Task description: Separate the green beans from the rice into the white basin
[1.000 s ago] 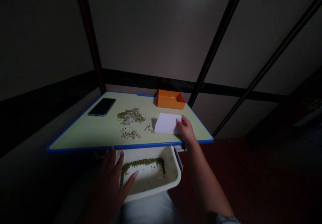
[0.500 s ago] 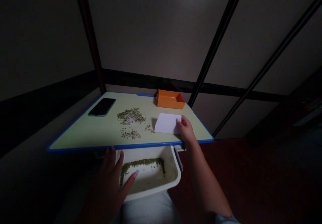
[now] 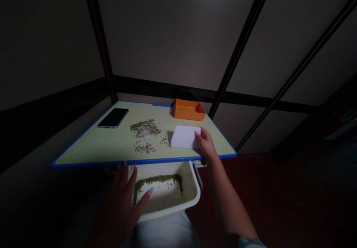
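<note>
My right hand (image 3: 205, 142) pinches a white card (image 3: 184, 136) by its right end, just above the tabletop (image 3: 97, 147). Left of the card lie a few scattered green grains (image 3: 165, 141), a larger heap of green and pale grains (image 3: 145, 128) and a smaller patch of grains (image 3: 145, 148). Over the left side of a white drawer-like bin (image 3: 170, 212) under the table, my left hand (image 3: 126, 192) has its fingers spread and holds nothing. More green grains (image 3: 156, 179) line the back and sides of the bin floor.
An orange open box (image 3: 188, 113) stands at the back right of the table. A dark-screened phone (image 3: 113, 118) lies at the left. The table has a blue edge (image 3: 139, 162), with a panelled wall (image 3: 167, 36) close behind it.
The card has shifted very slightly to the left in my right hand. My left hand and the grains look the same.
</note>
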{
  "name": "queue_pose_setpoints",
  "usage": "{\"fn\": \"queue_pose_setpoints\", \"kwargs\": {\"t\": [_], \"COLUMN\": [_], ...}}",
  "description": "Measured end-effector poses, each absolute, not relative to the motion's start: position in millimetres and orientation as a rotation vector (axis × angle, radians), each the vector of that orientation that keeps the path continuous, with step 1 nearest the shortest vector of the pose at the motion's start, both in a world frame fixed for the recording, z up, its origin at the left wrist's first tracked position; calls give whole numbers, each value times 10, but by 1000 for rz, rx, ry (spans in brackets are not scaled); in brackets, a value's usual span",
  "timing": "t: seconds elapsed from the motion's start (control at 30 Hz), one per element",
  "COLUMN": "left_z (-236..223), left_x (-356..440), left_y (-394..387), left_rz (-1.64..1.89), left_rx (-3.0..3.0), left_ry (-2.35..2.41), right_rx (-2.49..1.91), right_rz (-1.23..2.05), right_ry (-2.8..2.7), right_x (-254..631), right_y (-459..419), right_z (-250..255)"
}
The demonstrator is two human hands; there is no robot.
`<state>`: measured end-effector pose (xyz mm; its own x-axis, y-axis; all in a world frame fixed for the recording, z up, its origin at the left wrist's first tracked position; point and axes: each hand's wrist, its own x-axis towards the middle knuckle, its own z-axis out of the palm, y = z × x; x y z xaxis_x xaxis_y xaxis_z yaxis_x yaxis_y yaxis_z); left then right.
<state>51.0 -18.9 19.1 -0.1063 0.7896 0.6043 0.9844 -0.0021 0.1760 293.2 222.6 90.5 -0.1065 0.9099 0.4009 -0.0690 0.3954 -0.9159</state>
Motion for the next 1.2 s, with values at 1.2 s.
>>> {"fn": "queue_pose_setpoints", "kwargs": {"t": [1.2], "left_z": [269], "left_x": [552], "left_y": [-202], "left_rz": [-751], "left_rx": [-1802], "left_ry": [-1849], "right_rx": [-860], "right_rz": [902], "right_ry": [-1480], "right_x": [2940], "right_y": [2271], "right_z": [857]}}
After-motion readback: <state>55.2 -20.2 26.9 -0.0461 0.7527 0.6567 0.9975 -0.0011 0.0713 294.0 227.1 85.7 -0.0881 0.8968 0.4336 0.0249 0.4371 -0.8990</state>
